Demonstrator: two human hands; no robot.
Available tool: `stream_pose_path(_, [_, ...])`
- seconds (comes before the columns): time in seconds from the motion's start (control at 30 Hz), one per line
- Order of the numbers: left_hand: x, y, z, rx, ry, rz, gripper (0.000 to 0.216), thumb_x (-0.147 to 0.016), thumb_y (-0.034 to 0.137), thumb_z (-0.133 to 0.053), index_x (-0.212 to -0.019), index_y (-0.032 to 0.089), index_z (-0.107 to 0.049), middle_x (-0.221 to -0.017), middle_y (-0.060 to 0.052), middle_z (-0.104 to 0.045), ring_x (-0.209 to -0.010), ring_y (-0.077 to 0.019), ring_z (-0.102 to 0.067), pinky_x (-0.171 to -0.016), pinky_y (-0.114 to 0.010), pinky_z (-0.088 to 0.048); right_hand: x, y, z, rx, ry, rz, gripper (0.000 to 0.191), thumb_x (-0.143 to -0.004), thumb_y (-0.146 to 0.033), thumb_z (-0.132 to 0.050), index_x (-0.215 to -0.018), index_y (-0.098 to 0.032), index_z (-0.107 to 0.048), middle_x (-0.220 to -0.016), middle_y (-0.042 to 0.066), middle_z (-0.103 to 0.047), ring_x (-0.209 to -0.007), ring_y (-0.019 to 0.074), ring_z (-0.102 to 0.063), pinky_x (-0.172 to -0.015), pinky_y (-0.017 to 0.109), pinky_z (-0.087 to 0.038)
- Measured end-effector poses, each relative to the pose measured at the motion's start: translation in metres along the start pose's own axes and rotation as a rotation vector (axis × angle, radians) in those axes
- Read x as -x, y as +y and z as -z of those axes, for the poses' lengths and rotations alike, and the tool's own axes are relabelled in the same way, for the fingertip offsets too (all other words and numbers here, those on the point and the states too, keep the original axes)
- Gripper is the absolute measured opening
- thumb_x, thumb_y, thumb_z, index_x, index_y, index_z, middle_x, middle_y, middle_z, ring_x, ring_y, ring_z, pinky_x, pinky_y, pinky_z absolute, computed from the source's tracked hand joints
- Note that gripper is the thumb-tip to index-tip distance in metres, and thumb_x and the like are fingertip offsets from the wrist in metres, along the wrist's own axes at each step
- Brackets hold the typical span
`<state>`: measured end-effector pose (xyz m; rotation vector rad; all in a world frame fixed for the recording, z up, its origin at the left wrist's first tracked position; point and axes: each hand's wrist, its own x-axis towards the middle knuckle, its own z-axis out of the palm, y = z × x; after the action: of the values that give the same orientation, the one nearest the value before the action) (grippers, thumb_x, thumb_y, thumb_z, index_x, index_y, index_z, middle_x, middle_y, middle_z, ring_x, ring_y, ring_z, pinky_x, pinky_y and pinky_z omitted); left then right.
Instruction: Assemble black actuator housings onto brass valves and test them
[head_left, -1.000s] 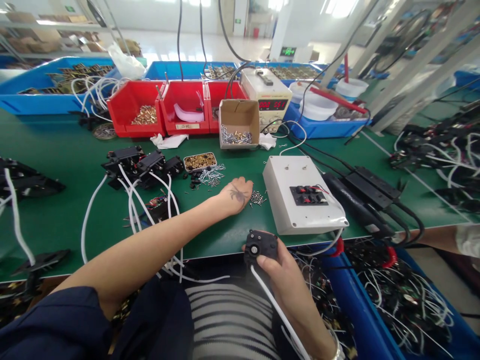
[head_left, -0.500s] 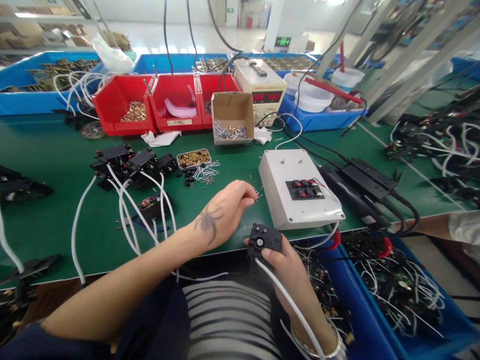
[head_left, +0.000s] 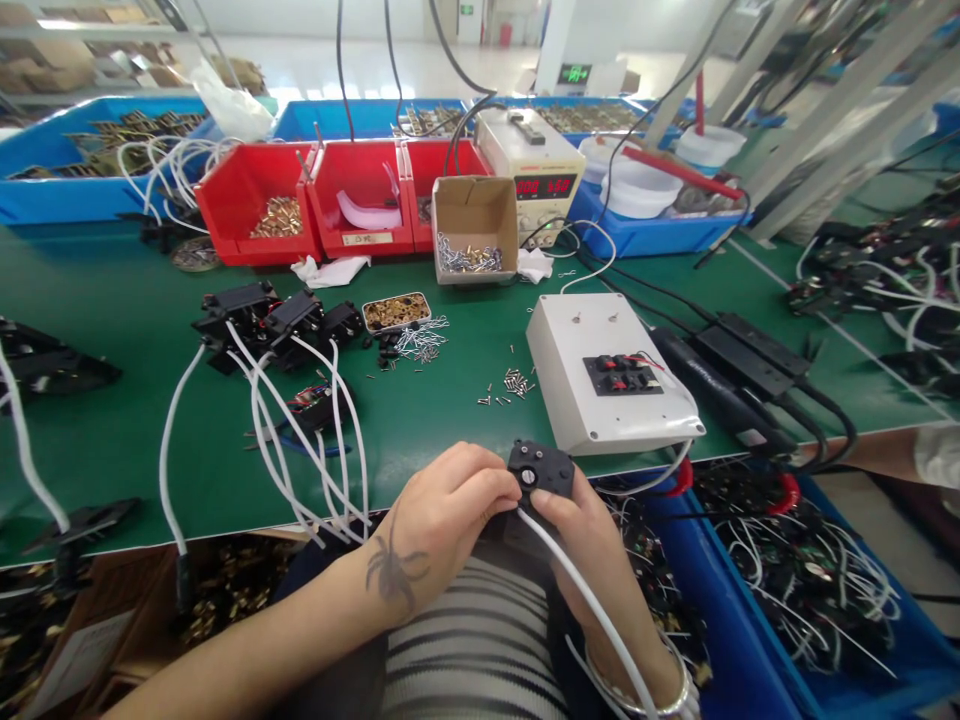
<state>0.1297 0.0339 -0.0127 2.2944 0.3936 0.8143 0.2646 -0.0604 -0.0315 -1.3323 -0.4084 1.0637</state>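
My right hand (head_left: 589, 535) grips a small black plastic housing (head_left: 551, 468) with a round silver part and small screw heads on its face. A white cable (head_left: 581, 595) runs from the housing down past my right wrist. The fingertips of my left hand (head_left: 457, 510) are pinched together at the housing's lower left edge; whatever lies between them is hidden. Beyond both hands, a loose pile of small screws (head_left: 516, 382) lies on the green table (head_left: 420, 420), left of a grey box (head_left: 600, 390) with switches and terminals.
Black housings (head_left: 289, 320) with white cables lie at left, beside a small tin (head_left: 396, 310) of brass parts and metal hooks. Red bins (head_left: 259, 205), a cardboard box (head_left: 475, 225) and a power supply (head_left: 532, 165) stand behind. A blue crate (head_left: 795, 640) of cabled parts sits lower right.
My left hand has come back from the screw pile to the housing, uncovering the screws. My right hand keeps hold of the housing. The view has shifted slightly.
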Motion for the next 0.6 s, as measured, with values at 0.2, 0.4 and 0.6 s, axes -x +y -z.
stream_pose_path(0.2, [-0.016,-0.022,0.007,-0.109,-0.093,0.058,0.014,-0.099,0.015,-0.048,-0.098,0.018,-0.061,-0.095,-0.004,-0.064,-0.087,-0.0146,-0.061,-0.077,-0.025,-0.052,-0.002,0.006,0.002,-0.118,0.027,-0.051,0.038,-0.074,-0.032,-0.075,-0.107,-0.017,-0.064,-0.097,0.003,-0.068,-0.089,0.0225,-0.062,-0.076,0.025,-0.052])
stream_pose_path(0.4, [-0.074,-0.064,0.007,-0.479,-0.397,0.294,0.01,-0.091,0.008,-0.054,-0.094,0.014,-0.061,-0.091,-0.006,-0.063,-0.084,-0.0188,-0.062,-0.079,-0.029,-0.052,-0.002,0.001,-0.002,-0.147,0.082,-0.096,0.047,-0.066,-0.034,-0.077,-0.108,-0.016,-0.064,-0.091,0.005,-0.068,-0.086,0.0256,-0.064,-0.07,0.027,-0.053])
stream_pose_path(0.6, [-0.086,-0.059,-0.007,-0.585,-0.482,0.311,0.019,-0.091,0.001,-0.044,-0.093,0.01,-0.061,-0.09,-0.012,-0.063,-0.089,-0.0232,-0.062,-0.083,-0.032,-0.051,0.0,0.001,0.003,-0.148,0.061,-0.092,0.044,-0.07,-0.033,-0.075,-0.11,-0.018,-0.063,-0.094,0.005,-0.068,-0.086,0.0245,-0.064,-0.063,0.025,-0.051])
